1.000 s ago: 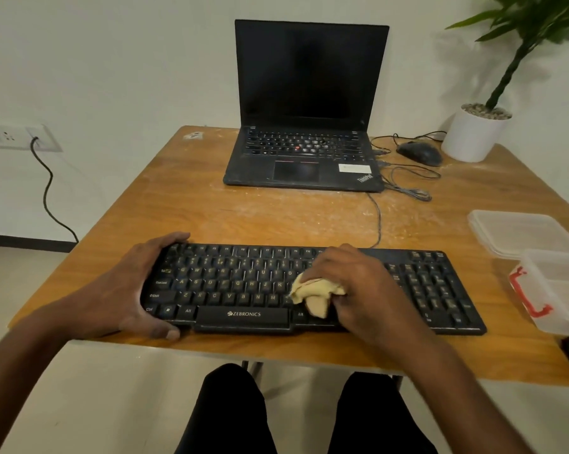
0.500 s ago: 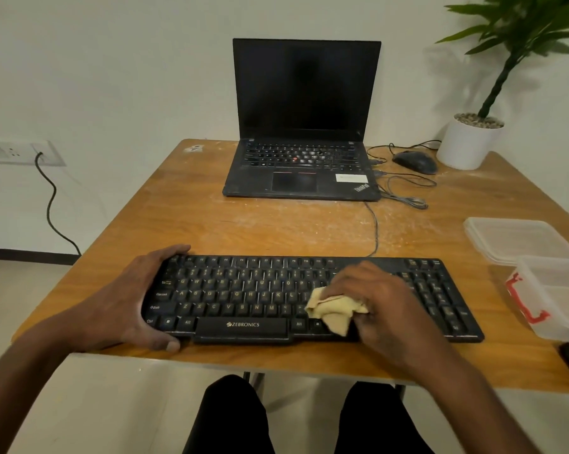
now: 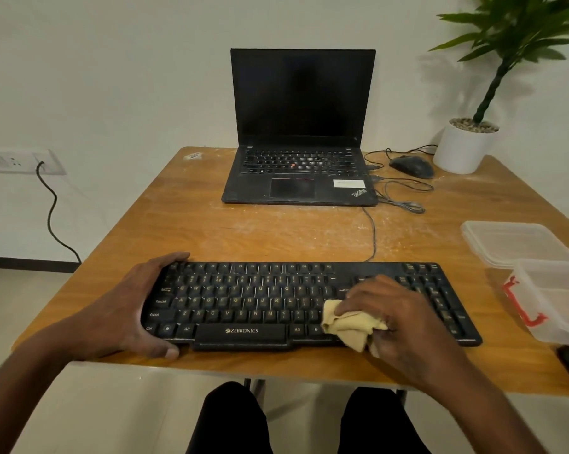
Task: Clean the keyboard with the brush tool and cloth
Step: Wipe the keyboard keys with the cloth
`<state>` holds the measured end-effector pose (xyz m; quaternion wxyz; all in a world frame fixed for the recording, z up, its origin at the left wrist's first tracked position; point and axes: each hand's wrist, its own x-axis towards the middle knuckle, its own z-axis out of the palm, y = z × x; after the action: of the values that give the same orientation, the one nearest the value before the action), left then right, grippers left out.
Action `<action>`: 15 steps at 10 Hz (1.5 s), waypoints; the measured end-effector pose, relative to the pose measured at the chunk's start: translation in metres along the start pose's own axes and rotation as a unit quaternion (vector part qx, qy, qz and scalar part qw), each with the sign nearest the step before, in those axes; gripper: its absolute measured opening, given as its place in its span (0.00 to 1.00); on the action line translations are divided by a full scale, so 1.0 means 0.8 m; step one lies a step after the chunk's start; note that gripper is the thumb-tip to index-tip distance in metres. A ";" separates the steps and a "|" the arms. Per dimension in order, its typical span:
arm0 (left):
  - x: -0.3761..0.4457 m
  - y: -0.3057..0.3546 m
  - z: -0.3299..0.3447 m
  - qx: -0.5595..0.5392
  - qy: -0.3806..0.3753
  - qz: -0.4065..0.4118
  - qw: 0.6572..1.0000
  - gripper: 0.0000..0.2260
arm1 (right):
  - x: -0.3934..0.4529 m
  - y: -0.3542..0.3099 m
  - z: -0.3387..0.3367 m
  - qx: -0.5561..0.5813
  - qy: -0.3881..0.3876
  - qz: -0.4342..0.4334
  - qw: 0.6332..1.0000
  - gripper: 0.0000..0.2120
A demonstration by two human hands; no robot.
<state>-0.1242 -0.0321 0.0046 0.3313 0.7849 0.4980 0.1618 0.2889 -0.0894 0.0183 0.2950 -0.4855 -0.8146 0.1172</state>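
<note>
Yellow cloth [image 3: 348, 326], bunched in the gripping right hand [image 3: 401, 322], was wiping the black keyboard [image 3: 243, 299]; the left hand [image 3: 129, 309] clasped its end. No brush visible; numpad apparently remained.

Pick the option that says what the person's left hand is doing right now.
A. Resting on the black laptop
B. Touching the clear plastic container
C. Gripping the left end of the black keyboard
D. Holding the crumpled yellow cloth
C: the left hand grips the left end of the black keyboard, thumb at the front edge, while the right hand holds the crumpled yellow cloth.
</note>
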 end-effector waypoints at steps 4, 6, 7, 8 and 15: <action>-0.001 -0.006 0.000 -0.004 0.000 -0.009 1.000 0.65 | -0.008 0.011 0.000 0.013 0.020 -0.005 1.000 0.20; -0.002 -0.006 0.000 -0.003 0.000 -0.006 1.000 0.66 | 0.005 -0.005 0.022 0.021 0.022 -0.010 0.999 0.24; -0.004 -0.005 0.001 -0.014 0.001 -0.007 1.000 0.65 | 0.014 -0.017 0.040 0.038 0.028 -0.025 0.999 0.24; -0.004 -0.004 0.000 -0.007 0.004 -0.009 1.000 0.65 | 0.008 -0.013 0.032 0.034 0.009 -0.047 0.998 0.16; 0.006 -0.017 0.002 0.075 0.044 0.021 0.996 0.63 | -0.059 0.034 -0.034 -0.008 0.094 0.021 0.995 0.12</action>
<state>-0.1300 -0.0244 -0.0059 0.2456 0.8099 0.5064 0.1655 0.3412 -0.1187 0.0098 0.3641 -0.5138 -0.7736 0.0704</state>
